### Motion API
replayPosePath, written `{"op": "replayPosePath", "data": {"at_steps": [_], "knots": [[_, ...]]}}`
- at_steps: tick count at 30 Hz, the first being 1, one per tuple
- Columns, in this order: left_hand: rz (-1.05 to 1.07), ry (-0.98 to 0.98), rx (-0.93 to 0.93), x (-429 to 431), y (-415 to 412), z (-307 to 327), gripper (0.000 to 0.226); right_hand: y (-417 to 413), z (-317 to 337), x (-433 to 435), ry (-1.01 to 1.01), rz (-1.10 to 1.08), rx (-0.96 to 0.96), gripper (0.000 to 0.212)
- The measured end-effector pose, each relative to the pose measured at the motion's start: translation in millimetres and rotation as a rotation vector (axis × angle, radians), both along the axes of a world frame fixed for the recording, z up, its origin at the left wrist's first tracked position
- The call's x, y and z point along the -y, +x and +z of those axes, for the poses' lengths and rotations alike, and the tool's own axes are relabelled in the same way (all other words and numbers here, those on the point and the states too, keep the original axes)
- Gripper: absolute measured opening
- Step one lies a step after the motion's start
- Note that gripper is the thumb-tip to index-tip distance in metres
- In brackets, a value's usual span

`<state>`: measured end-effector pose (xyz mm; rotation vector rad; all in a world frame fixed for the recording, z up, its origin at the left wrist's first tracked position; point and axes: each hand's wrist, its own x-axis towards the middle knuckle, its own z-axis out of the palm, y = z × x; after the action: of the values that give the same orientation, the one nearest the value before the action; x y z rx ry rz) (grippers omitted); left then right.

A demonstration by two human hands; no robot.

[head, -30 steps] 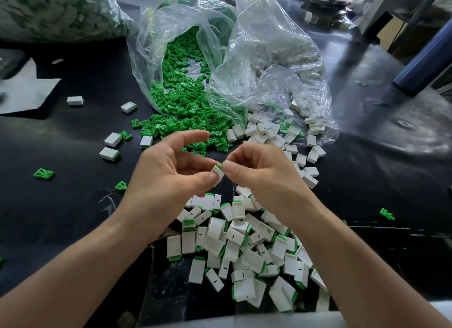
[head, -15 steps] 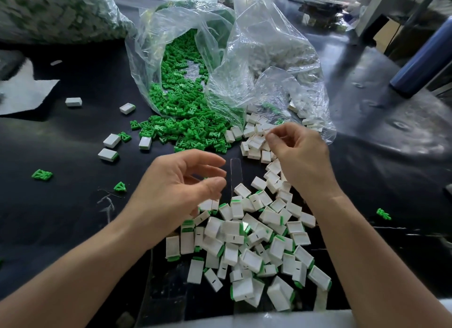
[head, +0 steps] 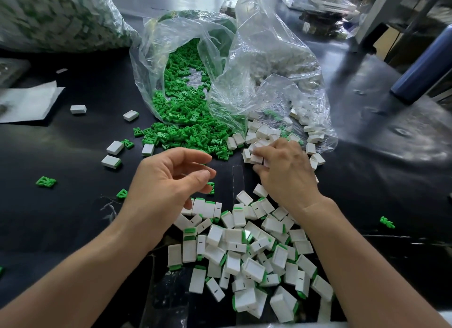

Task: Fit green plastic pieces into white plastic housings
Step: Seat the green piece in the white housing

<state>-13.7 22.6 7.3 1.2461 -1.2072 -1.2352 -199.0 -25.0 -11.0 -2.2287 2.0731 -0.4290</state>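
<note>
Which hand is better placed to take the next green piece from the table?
The left hand: it hangs empty beside the spilled green pieces, with one lying just below its thumb. The right hand is curled over the white housings.

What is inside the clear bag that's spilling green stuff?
Small green plastic pieces, heaped and spilling onto the black table. The clear bag, crumpled on top, hides how far back they go.
</note>
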Motion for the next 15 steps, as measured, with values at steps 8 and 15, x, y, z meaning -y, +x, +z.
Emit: {"op": "replayPosePath", "data": {"at_steps": [8, 15], "knots": [[0.007, -0.007, 0.005, 1, 0, -2, 0.025, -3, 2, -3, -0.013, 0.045, 0.076, 0.014], [-0.028, -0.063, 0.107, 1, 1, -3, 0.045, 15, 17, -21, 0.184, 0.233, 0.76, 0.005]]}}
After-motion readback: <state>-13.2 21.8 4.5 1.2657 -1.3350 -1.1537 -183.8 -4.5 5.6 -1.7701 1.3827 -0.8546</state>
